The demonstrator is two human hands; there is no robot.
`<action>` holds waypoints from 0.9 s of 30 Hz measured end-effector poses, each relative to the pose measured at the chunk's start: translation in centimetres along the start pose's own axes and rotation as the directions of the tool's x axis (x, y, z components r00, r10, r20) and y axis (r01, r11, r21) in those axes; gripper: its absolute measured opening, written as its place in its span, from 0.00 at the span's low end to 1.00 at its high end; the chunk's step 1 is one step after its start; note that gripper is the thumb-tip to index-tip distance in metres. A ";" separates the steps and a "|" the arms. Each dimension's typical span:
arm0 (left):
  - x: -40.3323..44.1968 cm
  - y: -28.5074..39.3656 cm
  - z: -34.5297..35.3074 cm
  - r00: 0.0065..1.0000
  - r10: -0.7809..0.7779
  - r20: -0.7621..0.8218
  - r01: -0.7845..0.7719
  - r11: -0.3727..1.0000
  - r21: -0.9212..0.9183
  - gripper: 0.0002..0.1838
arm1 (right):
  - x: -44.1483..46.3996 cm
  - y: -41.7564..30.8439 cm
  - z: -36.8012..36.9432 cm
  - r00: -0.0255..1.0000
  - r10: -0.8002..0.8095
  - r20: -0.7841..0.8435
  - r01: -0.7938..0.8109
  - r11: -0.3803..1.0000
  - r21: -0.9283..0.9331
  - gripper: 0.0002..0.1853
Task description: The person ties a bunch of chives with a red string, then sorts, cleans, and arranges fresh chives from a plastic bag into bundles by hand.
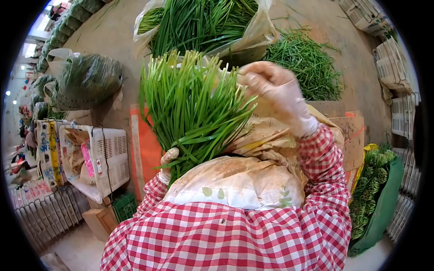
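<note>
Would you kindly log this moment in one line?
left hand: gripping green bunch | right hand: raised beside it, grip unclear | loose greens: on floor

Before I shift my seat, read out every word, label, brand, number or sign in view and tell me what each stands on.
No text reads clearly.
White panel with a yellow strip, left: large sideways letters, too unclear to quote.
Pink label at the white crate: too small to read.
Stacked crates, lower left: pink marks, too blurred to read.
</note>
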State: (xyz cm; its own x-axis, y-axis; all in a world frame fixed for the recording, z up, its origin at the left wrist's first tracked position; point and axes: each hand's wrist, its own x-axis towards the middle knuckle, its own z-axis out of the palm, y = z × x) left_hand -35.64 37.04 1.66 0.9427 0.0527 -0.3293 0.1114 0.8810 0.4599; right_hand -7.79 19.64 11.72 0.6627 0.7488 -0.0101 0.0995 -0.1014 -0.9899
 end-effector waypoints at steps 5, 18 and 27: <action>-0.1 -0.5 -0.2 1.000 0.003 0.027 -0.002 1.000 -0.029 0.24 | 0.4 -1.8 1.6 0.997 -0.020 -0.076 0.044 0.940 0.338 0.13; 0.1 -0.7 -0.3 0.999 -0.030 0.015 0.031 0.999 -0.034 0.24 | 2.9 -0.4 3.4 0.980 -0.180 0.090 0.174 0.529 -0.831 0.38; -0.3 -0.2 -0.2 0.997 -0.053 -0.054 0.054 0.998 0.018 0.24 | 5.4 0.5 2.2 0.873 -0.382 0.304 0.478 0.545 -0.689 0.11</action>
State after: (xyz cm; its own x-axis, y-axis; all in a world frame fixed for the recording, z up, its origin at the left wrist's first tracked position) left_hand -36.01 36.97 1.49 0.9172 0.0316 -0.3972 0.1675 0.8740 0.4561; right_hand -5.76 25.10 10.84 0.3153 0.8912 0.3260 0.8821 -0.1485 -0.4470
